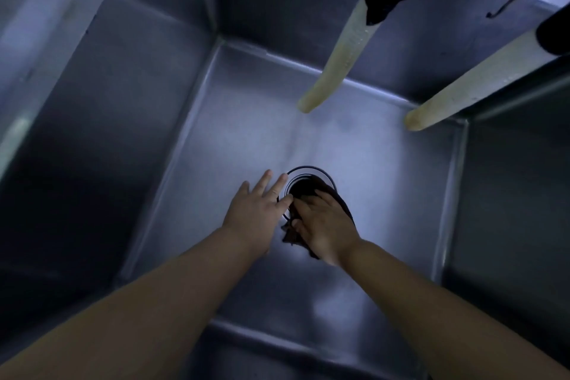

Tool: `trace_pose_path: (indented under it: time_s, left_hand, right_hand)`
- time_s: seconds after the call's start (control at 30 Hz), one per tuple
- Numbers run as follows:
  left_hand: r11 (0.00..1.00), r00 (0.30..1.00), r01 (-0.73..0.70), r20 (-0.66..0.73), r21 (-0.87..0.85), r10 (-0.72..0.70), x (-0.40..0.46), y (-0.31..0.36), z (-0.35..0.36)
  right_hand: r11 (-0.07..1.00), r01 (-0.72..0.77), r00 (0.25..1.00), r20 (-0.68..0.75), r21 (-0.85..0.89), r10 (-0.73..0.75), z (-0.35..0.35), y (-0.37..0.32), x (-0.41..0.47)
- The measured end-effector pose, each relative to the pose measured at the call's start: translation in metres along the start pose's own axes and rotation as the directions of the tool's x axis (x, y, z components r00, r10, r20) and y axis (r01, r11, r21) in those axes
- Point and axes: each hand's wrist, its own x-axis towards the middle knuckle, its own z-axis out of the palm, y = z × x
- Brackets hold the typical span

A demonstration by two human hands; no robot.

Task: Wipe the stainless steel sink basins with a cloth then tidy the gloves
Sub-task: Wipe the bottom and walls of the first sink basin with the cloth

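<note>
cloth [308, 222] | right hand [324, 225] grips it over drain [308, 177] | left hand [256, 213] flat, fingers spread

1. The sink basin [385, 170] is bare grey steel with a bluish sheen, palest on the floor and darkening to near black up the walls.
2. The cloth [342, 200] is dark brown to black, unpatterned.
3. Two hoses [336, 55] [472, 89] are pale cream, yellowed towards their ends.
4. The drain hole [303, 187] is black inside a shiny ring.

Commercial kitchen wash area, deep stainless sink basin [354, 145], hanging hoses [336, 62]
</note>
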Motion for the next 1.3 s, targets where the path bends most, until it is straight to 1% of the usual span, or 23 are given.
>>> trace_pose_path:
  time_s: [0.1,0.2,0.3,0.4,0.53,0.6,0.67,0.73,0.8,0.9,1.0,1.03,1.1,1.17,1.3]
  left_hand:
    - [1.000,1.000,0.017,-0.007,0.009,-0.017,0.000,0.002,0.000]
    - [0.999,0.999,0.041,-0.015,0.009,-0.041,0.001,0.005,0.000]
    - [0.998,0.999,0.046,-0.014,0.045,-0.046,0.001,0.007,0.001]
    - [0.997,0.999,0.045,-0.001,0.069,-0.045,0.001,0.007,0.001]
    - [0.997,0.999,0.027,-0.026,0.068,-0.026,-0.005,0.005,0.001]
    - [0.997,0.999,0.012,-0.049,0.081,-0.008,-0.014,0.000,0.002]
    - [0.995,0.997,0.011,-0.077,0.094,-0.004,-0.028,-0.009,0.001]
    - [0.995,0.993,0.037,-0.113,0.088,-0.027,-0.046,-0.020,-0.004]
    - [0.995,0.985,0.066,-0.164,0.078,-0.053,-0.067,-0.033,-0.012]
    - [0.992,0.975,0.079,-0.214,0.101,-0.055,-0.099,-0.052,-0.023]
    - [0.991,0.981,0.078,-0.188,0.106,-0.057,-0.130,-0.065,-0.030]
    - [0.992,0.976,0.055,-0.214,0.109,-0.031,-0.141,-0.068,-0.032]
    - [0.993,0.951,0.001,-0.307,0.117,0.035,-0.165,-0.075,-0.034]
    - [0.993,0.924,-0.023,-0.376,0.120,0.067,-0.189,-0.085,-0.036]
    - [0.978,0.864,-0.059,-0.481,0.201,0.151,-0.220,-0.105,-0.026]
  right_hand:
    - [0.997,0.009,1.000,0.017,-0.072,-0.008,0.001,0.001,0.003]
    - [0.984,-0.037,0.999,-0.009,-0.172,0.036,0.006,-0.004,-0.001]
    - [0.972,-0.108,0.994,-0.034,-0.206,0.104,0.013,-0.009,-0.015]
    - [0.972,-0.133,0.990,-0.068,-0.193,0.122,0.020,-0.010,-0.043]
    - [0.967,-0.161,0.987,-0.045,-0.199,0.155,0.027,0.003,-0.095]
    - [0.955,-0.206,0.979,-0.035,-0.213,0.203,0.021,0.015,-0.112]
    - [0.930,-0.291,0.956,-0.026,-0.224,0.292,0.009,0.029,-0.116]
    - [0.898,-0.383,0.922,-0.037,-0.217,0.384,-0.006,0.044,-0.103]
    - [0.883,-0.421,0.906,-0.065,-0.207,0.417,-0.020,0.059,-0.082]
    - [0.882,-0.410,0.912,-0.076,-0.232,0.404,-0.024,0.067,-0.056]
    - [0.888,-0.404,0.915,-0.093,-0.221,0.393,-0.011,0.048,-0.055]
    - [0.898,-0.381,0.924,-0.088,-0.219,0.371,-0.005,0.038,-0.061]
    - [0.926,-0.300,0.954,-0.059,-0.227,0.294,0.011,0.016,-0.079]
    - [0.942,-0.206,0.977,-0.002,-0.265,0.214,0.025,-0.006,-0.093]
    - [0.951,-0.034,0.994,0.086,-0.306,0.063,0.034,-0.038,-0.081]
